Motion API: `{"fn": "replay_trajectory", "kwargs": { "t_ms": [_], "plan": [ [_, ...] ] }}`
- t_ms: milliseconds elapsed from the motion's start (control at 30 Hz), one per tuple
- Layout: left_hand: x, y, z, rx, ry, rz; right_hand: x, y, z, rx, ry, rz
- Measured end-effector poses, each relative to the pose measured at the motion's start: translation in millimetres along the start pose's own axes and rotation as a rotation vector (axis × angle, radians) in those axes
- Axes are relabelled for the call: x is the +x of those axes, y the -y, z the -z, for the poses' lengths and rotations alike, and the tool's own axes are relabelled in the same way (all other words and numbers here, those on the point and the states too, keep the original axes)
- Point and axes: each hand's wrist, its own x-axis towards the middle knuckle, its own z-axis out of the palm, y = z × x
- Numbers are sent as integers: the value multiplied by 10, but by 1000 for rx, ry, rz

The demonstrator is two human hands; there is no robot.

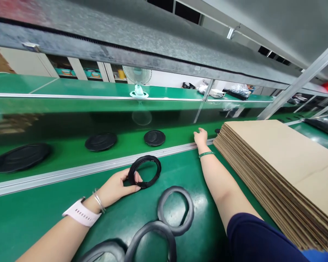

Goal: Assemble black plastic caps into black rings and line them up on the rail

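My left hand (117,187) is closed on a black rubber ring (144,171), pinching its near rim just above the green table. My right hand (200,139) is stretched far forward to the conveyor's metal edge (177,147), fingers curled downward next to a small black part (217,130) that is mostly hidden behind the cardboard. I cannot tell whether it holds anything. A grey ring (176,210) lies flat near me, with two more rings (153,242) overlapping at the bottom edge.
Three black round discs (154,138) (101,141) (20,157) lie on the green conveyor belt. A tall stack of flat cardboard sheets (284,171) fills the right. A small white fan (138,82) stands on the shelf beyond.
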Motion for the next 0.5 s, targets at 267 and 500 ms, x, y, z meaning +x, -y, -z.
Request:
{"fn": "replay_trajectory", "kwargs": {
  "t_ms": [267,500],
  "plan": [
    [-1,40,-3,-23,-29,10,506,-338,28,-256,-210,-203],
    [-2,44,-19,-17,-24,27,782,-486,11,-313,-160,-332]
  ]
}}
